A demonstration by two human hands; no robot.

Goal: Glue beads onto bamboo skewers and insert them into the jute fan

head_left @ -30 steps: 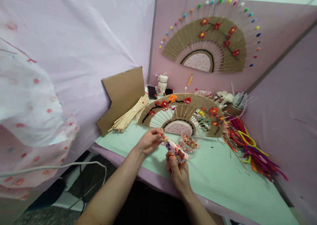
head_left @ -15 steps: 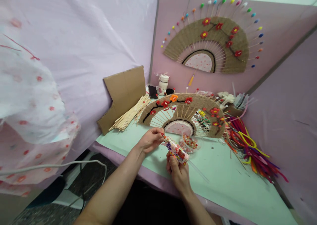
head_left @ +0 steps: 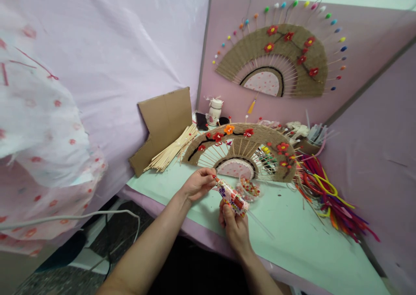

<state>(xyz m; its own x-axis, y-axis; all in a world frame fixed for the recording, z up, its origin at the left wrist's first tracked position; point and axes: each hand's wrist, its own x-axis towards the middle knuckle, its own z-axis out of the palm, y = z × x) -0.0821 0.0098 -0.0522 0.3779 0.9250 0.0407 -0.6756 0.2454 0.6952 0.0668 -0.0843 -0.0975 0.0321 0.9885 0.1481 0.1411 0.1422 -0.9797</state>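
Observation:
My right hand (head_left: 234, 221) is closed around a flower-patterned hot glue gun (head_left: 232, 197). A clear glue stick (head_left: 264, 226) sticks out of its back end, and its nozzle points up and left. My left hand (head_left: 200, 183) pinches a small red piece (head_left: 214, 176) right at the nozzle; its exact kind is too small to tell. Beyond the glue gun stands a clear tub (head_left: 250, 190) of small red and orange bits. Behind both hands a twine-wrapped fan (head_left: 211, 145) with red and orange flowers stands upright on the table.
A bundle of thin wooden sticks (head_left: 170, 152) leans by a cardboard sheet (head_left: 169, 113) on the left. Yellow-handled scissors (head_left: 325, 184) and colourful fuzzy stems (head_left: 351, 221) lie on the right. Another flowered fan (head_left: 247, 61) hangs on the back panel, above a white bottle (head_left: 215, 111).
The view has shifted slightly. Both hands keep nearly the same pose, with the red piece still at the glue gun's nozzle.

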